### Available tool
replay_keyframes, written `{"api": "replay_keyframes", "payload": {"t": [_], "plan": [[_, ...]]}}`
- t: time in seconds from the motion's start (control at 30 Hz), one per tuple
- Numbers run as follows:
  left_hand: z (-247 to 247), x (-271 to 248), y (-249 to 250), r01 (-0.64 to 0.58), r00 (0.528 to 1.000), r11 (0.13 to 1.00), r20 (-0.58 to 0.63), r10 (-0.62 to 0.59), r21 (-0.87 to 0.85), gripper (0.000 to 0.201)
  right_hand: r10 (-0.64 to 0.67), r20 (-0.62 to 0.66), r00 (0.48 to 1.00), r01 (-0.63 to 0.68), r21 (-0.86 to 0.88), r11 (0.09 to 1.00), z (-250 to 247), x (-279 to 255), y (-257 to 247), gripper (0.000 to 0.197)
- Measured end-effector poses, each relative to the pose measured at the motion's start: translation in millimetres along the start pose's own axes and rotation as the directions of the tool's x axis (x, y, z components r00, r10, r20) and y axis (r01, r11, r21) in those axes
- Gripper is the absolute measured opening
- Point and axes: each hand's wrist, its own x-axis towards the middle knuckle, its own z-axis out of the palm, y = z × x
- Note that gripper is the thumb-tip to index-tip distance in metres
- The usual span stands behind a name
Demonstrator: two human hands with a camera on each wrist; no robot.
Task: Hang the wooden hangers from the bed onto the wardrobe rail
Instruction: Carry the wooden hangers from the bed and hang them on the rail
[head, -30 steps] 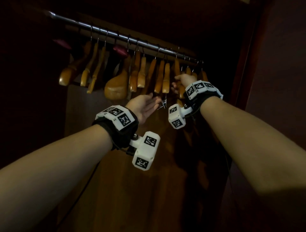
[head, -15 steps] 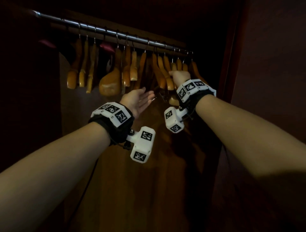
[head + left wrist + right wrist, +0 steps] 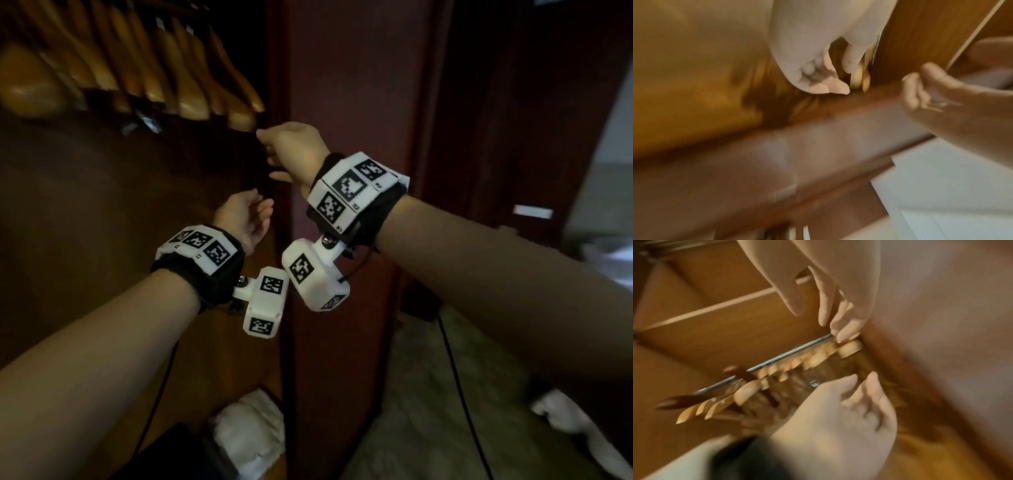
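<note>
Several wooden hangers (image 3: 191,85) hang in a tight row at the top left of the head view. In the right wrist view they (image 3: 812,360) hang from the metal rail (image 3: 777,360). My right hand (image 3: 269,156) is just below and right of the last hanger's end, fingers relaxed and holding nothing. Its fingertips (image 3: 838,335) are close to that hanger; whether they touch is unclear. My left hand (image 3: 253,212) hovers lower, loosely curled and empty. Both wrist views are blurred.
A dark red wardrobe side panel (image 3: 342,102) stands right behind my hands. Folded white cloth (image 3: 250,435) lies on the wardrobe floor. A black cable (image 3: 459,377) runs over the carpet (image 3: 428,428), and a white item (image 3: 561,414) lies at the lower right.
My head view has swung right and down, so the rail is out of it. My right hand has let go of the hangers and both hands have dropped lower.
</note>
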Motion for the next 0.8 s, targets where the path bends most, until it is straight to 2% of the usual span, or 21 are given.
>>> {"api": "replay_keyframes", "payload": {"t": [0.1,0.17,0.23,0.3,0.4,0.5,0.6,0.67,0.77,0.8], "plan": [[53,-12,-43,0.098,0.987,0.995,0.123,-0.101,0.03,0.024,0.067,-0.09,0.994,-0.071,-0.048,0.996,-57,-37,27,0.024],[91,-26,-74,0.165,0.963,0.985,0.209,-0.172,0.05,0.025,0.145,-0.179,0.973,-0.156,-0.051,0.986,-102,-59,46,0.01],[130,-46,-106,0.222,0.93,0.972,0.284,-0.233,0.072,0.023,0.203,-0.294,0.934,-0.218,-0.02,0.976,-153,-82,61,0.016],[167,-70,-137,0.258,0.892,0.962,0.36,-0.274,0.093,0.022,0.253,-0.41,0.876,-0.271,0.015,0.962,-204,-109,74,0.019],[225,-109,-177,0.287,0.844,0.95,0.436,-0.312,0.125,0.021,0.321,-0.535,0.781,-0.346,0.056,0.937,-282,-154,96,0.011],[283,-152,-215,0.314,0.798,0.933,0.482,-0.361,0.178,0.02,0.38,-0.613,0.693,-0.41,0.099,0.907,-360,-207,122,0.016],[345,-201,-261,0.346,0.757,0.913,0.509,-0.409,0.217,0.02,0.396,-0.715,0.577,-0.489,0.086,0.868,-439,-273,143,0.019],[387,-238,-292,0.369,0.718,0.899,0.542,-0.436,0.235,0.021,0.444,-0.739,0.506,-0.514,0.155,0.844,-491,-318,150,0.011],[445,-292,-337,0.39,0.682,0.89,0.576,-0.451,0.235,0.024,0.5,-0.741,0.449,-0.529,0.231,0.817,-562,-381,160,0.019],[461,-308,-353,0.389,0.662,0.886,0.592,-0.459,0.252,0.025,0.498,-0.768,0.403,-0.523,0.253,0.814,-584,-401,166,0.02]]}}
